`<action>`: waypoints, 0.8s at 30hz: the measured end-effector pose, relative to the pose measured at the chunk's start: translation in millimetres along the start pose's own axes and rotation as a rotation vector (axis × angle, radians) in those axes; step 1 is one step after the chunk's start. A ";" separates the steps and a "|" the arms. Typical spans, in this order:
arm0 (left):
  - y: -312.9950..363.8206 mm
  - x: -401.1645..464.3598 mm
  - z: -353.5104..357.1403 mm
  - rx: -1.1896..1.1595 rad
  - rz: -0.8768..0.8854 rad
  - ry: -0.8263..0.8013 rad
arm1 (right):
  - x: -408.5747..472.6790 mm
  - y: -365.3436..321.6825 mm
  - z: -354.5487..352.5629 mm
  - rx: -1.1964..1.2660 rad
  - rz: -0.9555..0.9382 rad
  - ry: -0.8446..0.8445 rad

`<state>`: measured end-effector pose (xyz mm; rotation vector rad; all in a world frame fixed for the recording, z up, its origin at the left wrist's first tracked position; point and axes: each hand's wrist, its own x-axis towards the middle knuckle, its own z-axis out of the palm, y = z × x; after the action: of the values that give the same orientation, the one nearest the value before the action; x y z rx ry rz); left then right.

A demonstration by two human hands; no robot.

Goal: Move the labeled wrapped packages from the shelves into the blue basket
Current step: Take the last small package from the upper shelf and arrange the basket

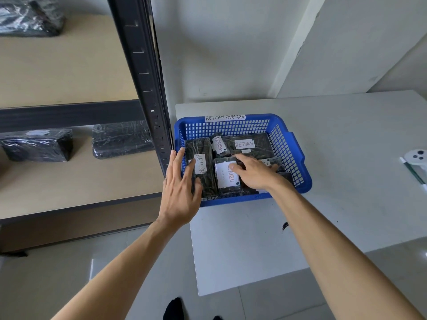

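Our right hand (pixel 254 173) rests flat on a film-slick, firm-looking package (pixel 227 175); our left hand (pixel 181 188), fingers spread, steadies the blue basket (pixel 286 144) at nine o'clock.

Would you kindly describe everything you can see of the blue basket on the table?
The blue basket is a rectangular plastic tray with latticed walls and a solid flared rim. A white paper label reading RETURN OVERDUE sits on its far rim. It rests flat on the pale table, beside the shelf upright. Inside lie several dark wrapped packages labeled RETURN. The left hand is at its near-left corner; the right hand reaches in onto the packages.
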<state>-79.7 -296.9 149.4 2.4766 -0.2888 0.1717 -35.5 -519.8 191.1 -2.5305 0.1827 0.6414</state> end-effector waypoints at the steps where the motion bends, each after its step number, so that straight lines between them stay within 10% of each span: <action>1: 0.6 0.2 0.3 0.002 -0.001 0.001 | -0.5 -0.2 -0.8 0.017 -0.010 -0.008; 24: 2.2 2.8 -0.8 0.031 0.022 0.017 | 5.0 0.8 33.0 0.046 0.045 0.435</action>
<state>-77.6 -298.5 151.8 2.5025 -0.3076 0.2083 -44.7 -503.5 163.5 -2.5943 0.4025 0.0916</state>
